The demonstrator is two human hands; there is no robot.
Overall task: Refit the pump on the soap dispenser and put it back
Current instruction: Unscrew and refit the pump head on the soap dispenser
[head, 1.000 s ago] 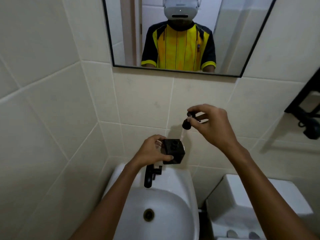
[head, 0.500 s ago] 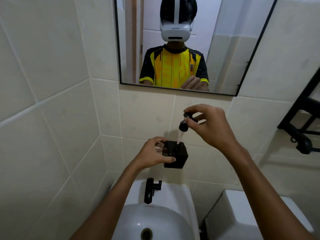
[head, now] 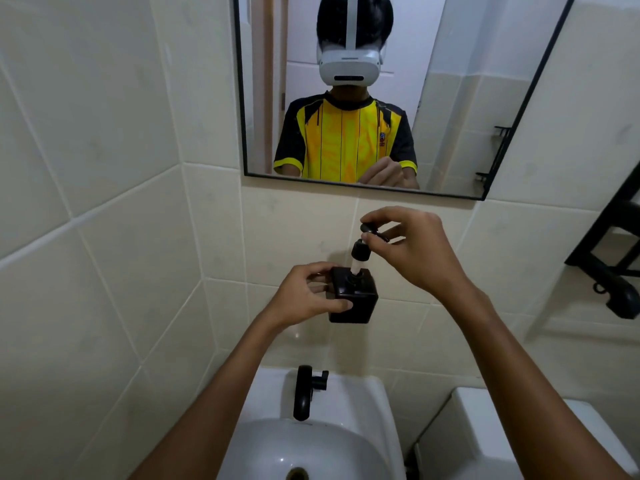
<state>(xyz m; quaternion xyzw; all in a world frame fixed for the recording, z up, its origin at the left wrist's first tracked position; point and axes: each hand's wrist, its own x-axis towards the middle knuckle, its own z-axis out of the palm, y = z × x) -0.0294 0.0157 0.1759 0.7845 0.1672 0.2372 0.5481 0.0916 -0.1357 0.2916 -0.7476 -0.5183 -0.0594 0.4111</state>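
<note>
The black soap dispenser point(head: 352, 296) is gripped by the left hand point(head: 306, 296); the pump point(head: 361, 250) is pinched by the right hand point(head: 412, 249), its tube entering the dispenser's neck above the sink point(head: 360, 403).

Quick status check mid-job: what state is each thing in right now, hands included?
Soap bottle: held upright above the sink, neck open.
Pump: not seated, tube partly in the bottle neck.
Left hand: gripping the soap bottle.
Right hand: pinching the pump head.
Tap: no water running.
Sink: no standing water visible.
</note>
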